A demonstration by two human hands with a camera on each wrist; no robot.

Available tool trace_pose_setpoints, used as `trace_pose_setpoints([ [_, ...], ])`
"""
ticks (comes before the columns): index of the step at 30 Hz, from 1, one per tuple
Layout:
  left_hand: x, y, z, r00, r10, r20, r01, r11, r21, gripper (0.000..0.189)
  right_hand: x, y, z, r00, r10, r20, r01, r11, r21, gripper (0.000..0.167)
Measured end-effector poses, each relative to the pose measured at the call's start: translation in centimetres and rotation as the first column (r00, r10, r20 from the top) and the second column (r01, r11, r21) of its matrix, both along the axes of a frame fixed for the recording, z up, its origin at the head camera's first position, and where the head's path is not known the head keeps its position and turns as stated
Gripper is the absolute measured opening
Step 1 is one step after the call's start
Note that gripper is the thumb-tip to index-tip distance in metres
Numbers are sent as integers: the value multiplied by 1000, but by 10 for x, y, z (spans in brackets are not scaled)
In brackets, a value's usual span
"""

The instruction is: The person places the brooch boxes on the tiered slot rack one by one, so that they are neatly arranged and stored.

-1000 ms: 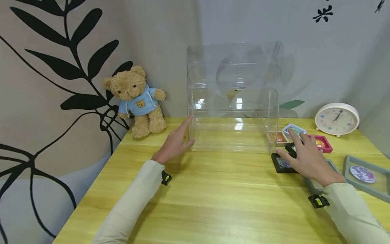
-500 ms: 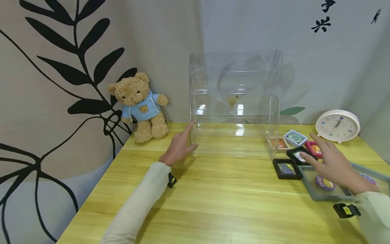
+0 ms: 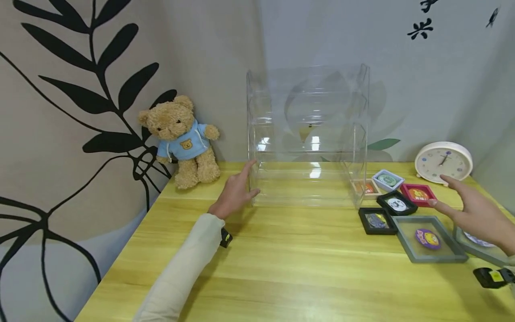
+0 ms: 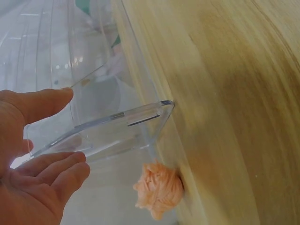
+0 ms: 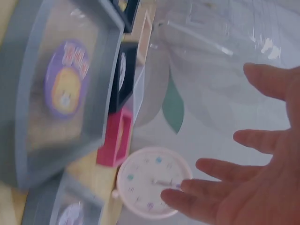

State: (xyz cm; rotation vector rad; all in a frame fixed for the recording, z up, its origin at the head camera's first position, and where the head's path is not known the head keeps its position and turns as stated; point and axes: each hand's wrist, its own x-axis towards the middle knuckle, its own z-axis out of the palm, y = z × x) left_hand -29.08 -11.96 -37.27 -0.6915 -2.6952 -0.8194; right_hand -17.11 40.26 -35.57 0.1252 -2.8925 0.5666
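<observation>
One hand (image 3: 484, 221), the right, hangs spread above a grey frame (image 3: 482, 254).

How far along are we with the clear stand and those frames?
Done, by the look of it: the clear stand is upright on the table. In hand: the left hand is at the stand's side; the right hand holds nothing. Apparently remaining: the red frame, black frames and grey frames lie on the table, none on the stand's ledges.
</observation>
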Motion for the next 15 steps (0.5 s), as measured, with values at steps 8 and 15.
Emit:
trace_pose_setpoints([
  [8,-1,-2,9,999,39,-1,-39,999,-34,92,-8,39,-12,995,-66,73,67,997,-22,74],
  [15,-1,-2,10,998,53,23,-52,998,-35,92,-17,85,-49,992,-87,-86,81,994,-78,64],
])
